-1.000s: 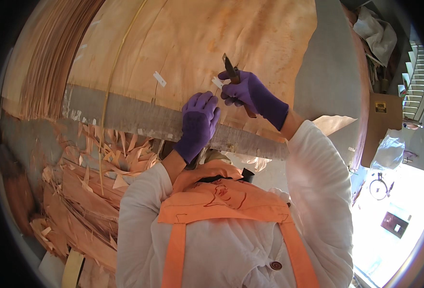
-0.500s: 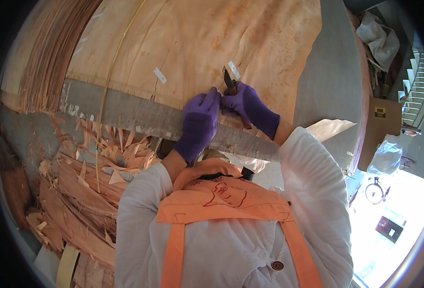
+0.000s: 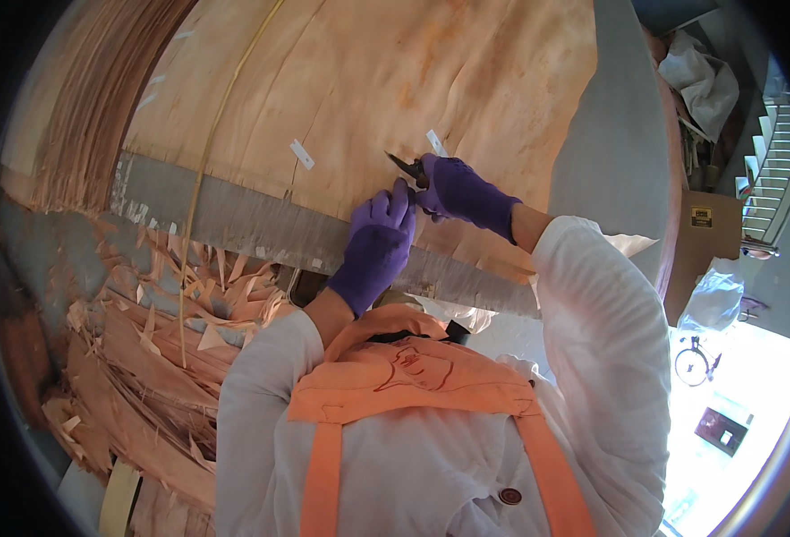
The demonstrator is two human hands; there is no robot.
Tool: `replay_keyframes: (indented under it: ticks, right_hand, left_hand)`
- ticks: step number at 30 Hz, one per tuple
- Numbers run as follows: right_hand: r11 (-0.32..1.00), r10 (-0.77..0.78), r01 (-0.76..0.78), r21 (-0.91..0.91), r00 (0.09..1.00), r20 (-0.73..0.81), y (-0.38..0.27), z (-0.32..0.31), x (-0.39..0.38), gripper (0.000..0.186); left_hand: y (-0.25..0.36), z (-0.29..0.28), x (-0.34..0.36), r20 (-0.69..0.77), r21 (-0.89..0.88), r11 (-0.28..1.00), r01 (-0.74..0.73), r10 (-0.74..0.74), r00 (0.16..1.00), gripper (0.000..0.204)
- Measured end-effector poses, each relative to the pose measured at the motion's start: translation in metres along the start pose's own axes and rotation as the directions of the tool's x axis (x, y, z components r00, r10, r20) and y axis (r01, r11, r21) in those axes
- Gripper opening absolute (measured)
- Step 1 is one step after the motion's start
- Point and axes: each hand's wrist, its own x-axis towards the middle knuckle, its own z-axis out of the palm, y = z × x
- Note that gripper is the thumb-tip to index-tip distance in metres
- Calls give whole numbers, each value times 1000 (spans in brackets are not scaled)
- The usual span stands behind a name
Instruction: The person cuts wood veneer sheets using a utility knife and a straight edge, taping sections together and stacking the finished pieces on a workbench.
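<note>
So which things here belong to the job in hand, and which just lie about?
In the job:
- dark-bladed knife in purple-gloved right hand
- pale tan wood veneer sheet
- purple-gloved left hand at its edge

Seemingly lying about:
- torn orange-brown veneer scraps
- rectangular brown cardboard piece

The left hand (image 3: 377, 246) and right hand (image 3: 462, 192) wear purple work gloves (image 3: 379, 259), parts of them darker. A loose, creased white shirt (image 3: 395, 461) has long sleeves (image 3: 601, 313) and a round brown button (image 3: 509, 496) near right. The orange apron (image 3: 323, 389) carries a red line drawing (image 3: 422, 365), visible stitching and two broad straps (image 3: 322, 474).
</note>
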Motion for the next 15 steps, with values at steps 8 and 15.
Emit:
replay_keyframes:
  ticks: [8, 15]
  right_hand:
    - [998, 54, -55, 19, 997, 52, -3, -33, -1, 21]
    - [874, 114, 95, 476, 913, -392, 24, -106, 47, 25]
  left_hand:
    - [2, -2, 1, 27, 54, 998, 23, -24, 999, 46]
    - [2, 2, 1, -31, -33, 996, 78, -79, 996, 48]
